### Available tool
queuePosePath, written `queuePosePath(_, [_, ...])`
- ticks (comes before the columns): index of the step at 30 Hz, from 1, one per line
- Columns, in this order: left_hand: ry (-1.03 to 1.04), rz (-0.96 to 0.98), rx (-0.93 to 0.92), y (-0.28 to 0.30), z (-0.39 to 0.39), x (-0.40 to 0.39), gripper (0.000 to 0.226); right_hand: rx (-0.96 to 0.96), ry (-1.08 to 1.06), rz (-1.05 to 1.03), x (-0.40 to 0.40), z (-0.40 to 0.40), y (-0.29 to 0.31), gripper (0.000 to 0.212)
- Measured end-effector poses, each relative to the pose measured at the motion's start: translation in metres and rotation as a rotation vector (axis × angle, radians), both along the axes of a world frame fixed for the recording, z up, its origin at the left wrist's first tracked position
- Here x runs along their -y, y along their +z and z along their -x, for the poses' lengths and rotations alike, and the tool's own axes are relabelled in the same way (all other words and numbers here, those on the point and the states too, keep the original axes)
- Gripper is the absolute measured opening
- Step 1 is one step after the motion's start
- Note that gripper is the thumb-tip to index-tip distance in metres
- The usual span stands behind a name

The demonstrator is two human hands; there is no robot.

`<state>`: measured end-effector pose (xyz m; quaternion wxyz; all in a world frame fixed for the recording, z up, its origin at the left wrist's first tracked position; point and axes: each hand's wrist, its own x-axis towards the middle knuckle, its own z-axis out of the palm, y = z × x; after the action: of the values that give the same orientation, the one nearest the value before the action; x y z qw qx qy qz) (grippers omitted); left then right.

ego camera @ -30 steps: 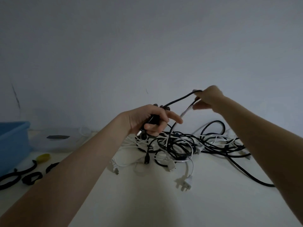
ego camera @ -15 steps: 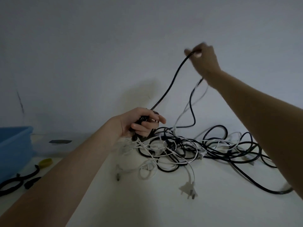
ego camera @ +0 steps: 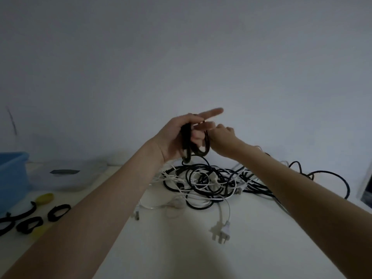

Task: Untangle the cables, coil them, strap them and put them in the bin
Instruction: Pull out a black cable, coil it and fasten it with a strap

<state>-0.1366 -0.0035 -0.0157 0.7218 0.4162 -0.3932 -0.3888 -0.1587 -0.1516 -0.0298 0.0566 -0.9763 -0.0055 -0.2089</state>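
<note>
Early stage: left hand [ego camera: 177, 135] grips first black coil [ego camera: 193, 144], right hand [ego camera: 221, 138] pinches its strand, tangle [ego camera: 211, 182] mid-frame unsorted, bin [ego camera: 12, 174] far left.

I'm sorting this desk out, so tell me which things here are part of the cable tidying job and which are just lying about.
Part of the job:
- black cable looped in the left hand, right hand guiding it
- tangled cables on the table
- black straps
- blue bin

Lying about:
- clear container
- yellow roll
</note>
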Motion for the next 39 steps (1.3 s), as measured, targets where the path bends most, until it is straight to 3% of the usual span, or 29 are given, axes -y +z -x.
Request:
queuePosePath(2, [0.09,0.125,0.008,0.005,0.003,0.001,0.043,-0.123,0.071,-0.154,-0.001,0.001,-0.013,0.029])
queuePosePath(4, [0.179,0.255,-0.031,0.011,-0.001,0.0,0.05,-0.217,0.086,-0.101,0.002,0.004,-0.027,0.028])
queuePosePath(7, [0.482,0.372,-0.138,0.027,-0.015,-0.004,0.047,-0.254,0.062,0.041,0.004,0.009,-0.037,0.025])
queuePosePath(10, [0.684,0.239,-0.066,0.03,-0.028,-0.006,0.047,-0.179,0.107,0.212,-0.005,0.016,-0.025,0.032])
queuePosePath(13, [0.724,0.018,0.042,0.019,-0.031,-0.003,0.051,-0.047,0.229,0.372,-0.016,0.022,-0.007,0.037])
queuePosePath(16, [0.625,-0.156,0.023,0.008,-0.021,0.001,0.055,0.038,0.249,0.43,-0.016,0.024,0.006,0.036])
queuePosePath(20, [0.432,-0.323,0.028,-0.005,-0.017,0.004,0.058,0.105,0.282,0.273,-0.008,0.026,0.015,0.027])
queuePosePath(22, [0.36,-0.403,0.093,-0.006,-0.02,0.003,0.058,0.056,0.293,0.196,-0.008,0.026,0.016,0.036])
queuePosePath(26, [0.221,-0.521,0.194,-0.003,-0.016,-0.005,0.028,-0.141,0.24,0.046,-0.003,0.027,0.027,0.043])
queuePosePath(30, [-0.029,-0.762,0.302,-0.01,-0.008,-0.014,0.036,-0.182,0.232,-0.005,0.007,0.027,0.037,0.046])
queuePosePath(35, [-0.203,-0.619,0.356,-0.008,0.002,-0.017,0.033,-0.396,0.491,-0.398,0.001,0.034,0.033,0.058])
queuePosePath(39, [-0.371,-0.29,0.235,-0.012,-0.002,-0.018,0.049,-0.589,0.61,-0.7,0.008,0.041,0.023,0.056])
